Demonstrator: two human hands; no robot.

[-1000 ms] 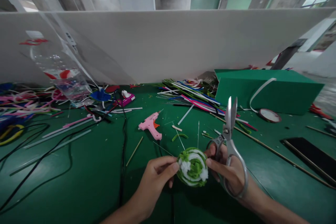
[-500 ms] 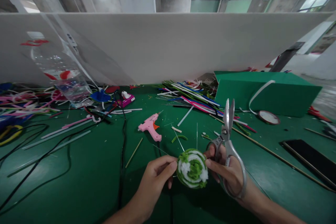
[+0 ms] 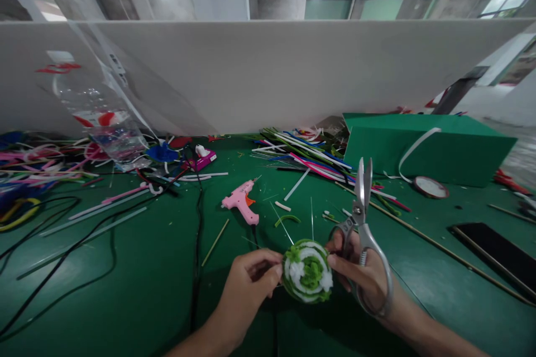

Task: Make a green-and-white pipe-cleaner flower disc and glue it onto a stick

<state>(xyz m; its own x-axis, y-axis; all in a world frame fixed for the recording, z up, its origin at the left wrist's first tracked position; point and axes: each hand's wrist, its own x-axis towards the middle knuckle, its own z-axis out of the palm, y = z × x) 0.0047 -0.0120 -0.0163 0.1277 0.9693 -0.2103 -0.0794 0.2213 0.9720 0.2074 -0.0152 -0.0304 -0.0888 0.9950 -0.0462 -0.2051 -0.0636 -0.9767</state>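
Between my two hands is a round green-and-white pipe-cleaner coil (image 3: 309, 271), its fuzzy strands wound in rings, with thin stiff ends sticking out at the top. My left hand (image 3: 254, 279) pinches its left edge between thumb and fingers. On the opposite edge, the thumb and fingers of my right hand (image 3: 363, 276) grip the coil. That same hand also carries metal scissors (image 3: 360, 209), hooked in the palm with the blades pointing up and slightly apart. Just beyond the coil lies a pink hot glue gun (image 3: 242, 202), nozzle turned away to the right.
Loose pipe cleaners (image 3: 305, 150) are heaped at the back, near a green box (image 3: 427, 148). A plastic bottle (image 3: 100, 111) leans at left. A phone (image 3: 496, 251), a thin stick (image 3: 419, 231) and a round lid (image 3: 430, 187) lie at right. Black cables (image 3: 196, 245) cross the left side.
The coil has tilted and dropped very slightly in my fingers. Both hands keep the same grip, and the scissors stay in my right hand.
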